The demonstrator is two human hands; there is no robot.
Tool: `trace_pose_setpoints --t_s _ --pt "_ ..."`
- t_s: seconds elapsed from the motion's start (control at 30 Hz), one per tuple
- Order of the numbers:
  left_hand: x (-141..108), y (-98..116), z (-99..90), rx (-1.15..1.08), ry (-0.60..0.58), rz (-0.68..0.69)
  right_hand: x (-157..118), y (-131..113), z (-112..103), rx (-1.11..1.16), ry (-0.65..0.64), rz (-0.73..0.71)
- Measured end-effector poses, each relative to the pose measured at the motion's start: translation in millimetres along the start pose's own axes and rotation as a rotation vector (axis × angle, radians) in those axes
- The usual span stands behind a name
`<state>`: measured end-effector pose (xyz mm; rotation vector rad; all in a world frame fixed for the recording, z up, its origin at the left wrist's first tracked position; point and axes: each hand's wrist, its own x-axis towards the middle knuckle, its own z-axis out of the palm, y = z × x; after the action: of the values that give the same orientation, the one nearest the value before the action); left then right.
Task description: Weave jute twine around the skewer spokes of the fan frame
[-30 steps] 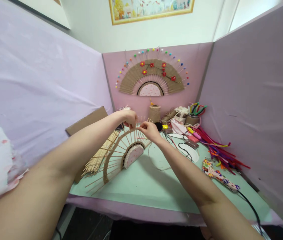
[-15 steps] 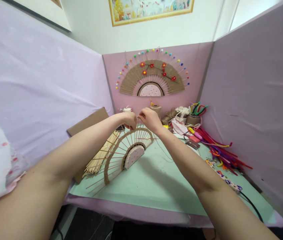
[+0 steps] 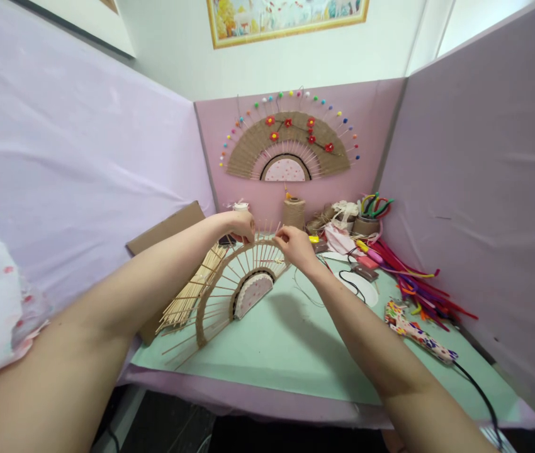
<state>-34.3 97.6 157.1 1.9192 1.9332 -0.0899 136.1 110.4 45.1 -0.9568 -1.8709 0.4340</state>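
Observation:
A half-round fan frame of thin sticks stands tilted on the green tabletop, with a band of brown twine woven through the sticks and a dotted pink half-disc at its base. My left hand is closed on the fan's upper edge, fingers curled round the sticks. Right of it, my right hand pinches a thin strand of twine at the fan's upper right rim; the strand between the fingertips is hard to make out. A loose loop of twine lies on the table below that hand.
Bundled bamboo sticks and a cardboard sheet lie left. Behind are a twine spool and a finished fan on the pink panel. To the right are pipe cleaners, a white disc and a corded glue gun.
My right hand has moved right and slightly down, away from my left hand, uncovering stick tips and the spool. My left hand has shifted only slightly; the fan has stayed in place.

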Motion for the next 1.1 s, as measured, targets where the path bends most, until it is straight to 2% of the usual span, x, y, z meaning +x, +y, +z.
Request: trace_pose_setpoints --t_s 0.13,0.37,0.57,0.77,1.1 --pt "2.1 -2.5 -2.1 -0.038 -0.044 -0.010 -14.9 14.3 16.9 0.197 -0.124 0.194" --pt "-2.2 10.7 -9.0 -0.087 -0.140 -0.037 -14.4 21.6 32.1 0.276 -0.112 0.256" --pt "0.8 18.8 -2.2 0.022 -0.024 0.016 -18.3 24.4 22.4 0.260 -0.083 0.248" --pt "9.5 16.7 0.9 -0.029 -0.059 0.049 -16.2 24.5 9.3 0.213 -0.046 0.242" --pt "6.7 31.7 -4.4 -0.023 -0.112 0.053 -14.6 28.8 10.8 0.213 -0.011 0.251"
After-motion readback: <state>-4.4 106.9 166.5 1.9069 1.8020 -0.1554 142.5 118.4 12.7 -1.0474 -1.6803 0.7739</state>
